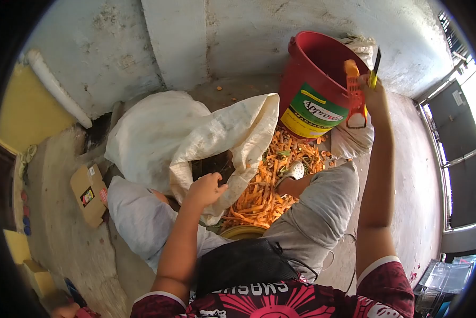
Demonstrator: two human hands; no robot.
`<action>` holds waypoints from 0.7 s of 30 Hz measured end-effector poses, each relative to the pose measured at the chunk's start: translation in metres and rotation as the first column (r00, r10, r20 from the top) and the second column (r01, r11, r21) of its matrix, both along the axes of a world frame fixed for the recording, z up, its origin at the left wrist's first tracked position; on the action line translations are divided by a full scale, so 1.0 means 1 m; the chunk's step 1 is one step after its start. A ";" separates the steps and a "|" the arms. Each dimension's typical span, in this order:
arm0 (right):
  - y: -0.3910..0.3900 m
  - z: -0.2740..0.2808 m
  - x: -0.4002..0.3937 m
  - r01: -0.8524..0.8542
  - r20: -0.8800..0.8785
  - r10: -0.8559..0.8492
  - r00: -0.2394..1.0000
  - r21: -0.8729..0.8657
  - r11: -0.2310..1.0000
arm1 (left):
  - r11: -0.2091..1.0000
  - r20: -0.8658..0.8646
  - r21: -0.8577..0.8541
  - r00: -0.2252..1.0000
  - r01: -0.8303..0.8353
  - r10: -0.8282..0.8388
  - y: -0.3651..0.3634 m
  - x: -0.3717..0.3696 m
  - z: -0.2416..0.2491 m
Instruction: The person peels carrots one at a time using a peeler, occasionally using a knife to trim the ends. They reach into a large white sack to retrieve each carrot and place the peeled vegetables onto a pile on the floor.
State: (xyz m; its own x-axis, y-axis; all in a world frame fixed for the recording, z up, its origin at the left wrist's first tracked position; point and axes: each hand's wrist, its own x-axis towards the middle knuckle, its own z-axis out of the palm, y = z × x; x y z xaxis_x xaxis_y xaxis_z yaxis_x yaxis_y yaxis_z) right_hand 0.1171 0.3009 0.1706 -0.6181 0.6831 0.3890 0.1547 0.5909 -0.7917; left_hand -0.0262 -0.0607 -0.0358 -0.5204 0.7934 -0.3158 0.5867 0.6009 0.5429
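Observation:
My right hand [374, 91] is raised beside the red bucket, closed around a yellow-handled knife [376, 71] with its dark blade pointing up. At the same hand hangs an orange-and-red tool [356, 103] that looks like a peeler. My left hand [207, 190] is over the dark mouth of a large white woven sack [211, 135], its fingers curled. What the fingers hold, if anything, is hidden. Between my legs a heap of orange peelings [261, 196], seemingly from carrots, covers the floor. The rim of a yellow container [243, 231] shows in front of my lap.
The red bucket [301, 87] with a margarine label stands by the wall, on the peelings' far side. Behind it slumps another whitish sack [349, 140]. Flattened cardboard [89, 196] lies at left. A white clog [295, 170] on my foot rests among the peelings.

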 end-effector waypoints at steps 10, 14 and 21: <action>-0.022 -0.193 -0.073 -0.103 0.228 0.163 0.960 -0.253 0.962 | 0.985 -0.091 -0.173 0.996 -0.001 -0.015 -0.019 -0.008 -0.091; -0.043 -0.183 -0.079 -0.121 0.359 0.231 0.904 -0.304 0.945 | 0.934 0.068 -0.344 0.995 0.095 -0.076 -0.017 0.002 -0.119; -0.048 -0.167 -0.089 -0.212 0.425 0.277 0.862 -0.193 0.958 | 0.788 0.751 -0.426 0.659 0.444 0.034 0.005 0.022 -0.123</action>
State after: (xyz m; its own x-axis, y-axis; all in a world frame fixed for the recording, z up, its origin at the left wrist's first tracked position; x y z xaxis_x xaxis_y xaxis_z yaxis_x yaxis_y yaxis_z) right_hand 0.0285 0.2525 0.0032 -0.8569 0.5130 -0.0507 0.3726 0.5485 -0.7485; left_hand -0.0040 -0.0557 -0.1590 0.2009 0.4136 -0.8880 0.3241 0.8274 0.4587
